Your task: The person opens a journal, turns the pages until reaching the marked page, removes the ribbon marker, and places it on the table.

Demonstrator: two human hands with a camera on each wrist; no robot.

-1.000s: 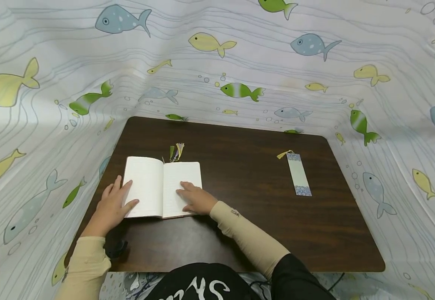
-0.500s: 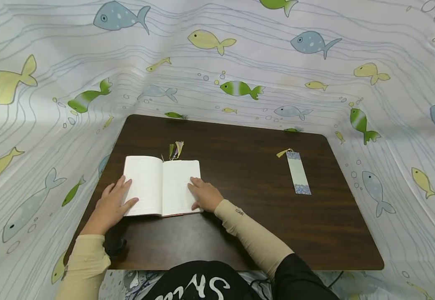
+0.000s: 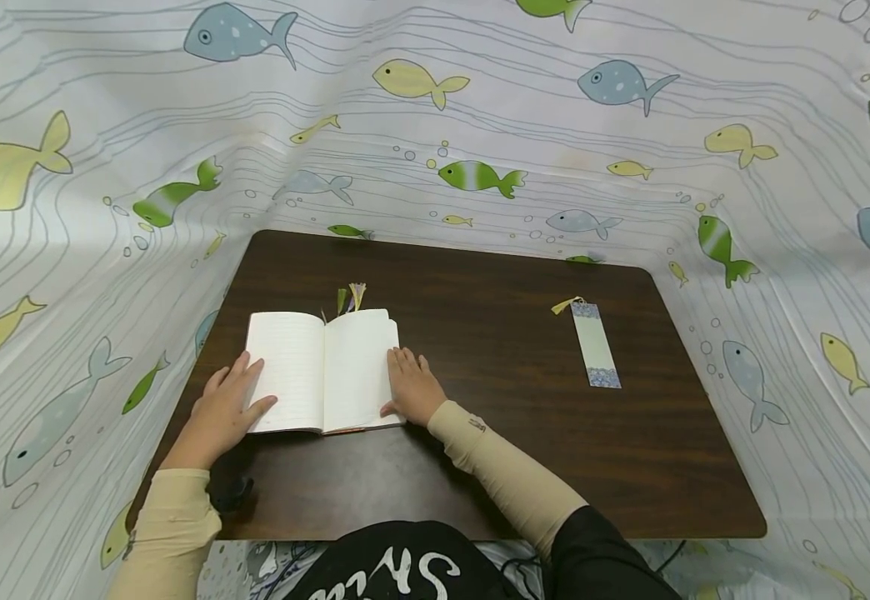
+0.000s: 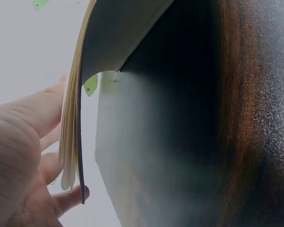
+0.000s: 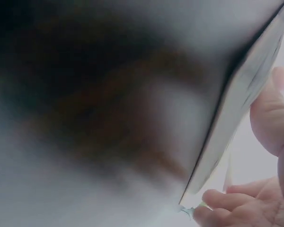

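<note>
An open notebook [image 3: 288, 375] lies at the left of the table, its pages white and lined. My left hand [image 3: 221, 408] rests on its left edge, thumb and index finger over the page; in the left wrist view a fingertip [image 4: 86, 191] shows past the cover's edge. My right hand [image 3: 414, 387] touches the right edge with extended fingers. A right-hand page [image 3: 360, 358] stands slightly raised there, its top corner out of line with the sheets beneath. Tassels [image 3: 356, 294], green and yellow, stick out above the spine. In the right wrist view the thumb [image 5: 272, 118] lies on the page side.
A pale bookmark [image 3: 596, 346] with blue patterned ends and a yellow tassel lies on the right of the dark wooden table [image 3: 495, 433]. A fish-printed cloth [image 3: 480, 100] surrounds the table. A small black object [image 3: 231, 495] is by my left wrist.
My right hand has slid from the middle of the right page to its outer edge. That page has lifted and its top corner has shifted. The left hand has stayed in place.
</note>
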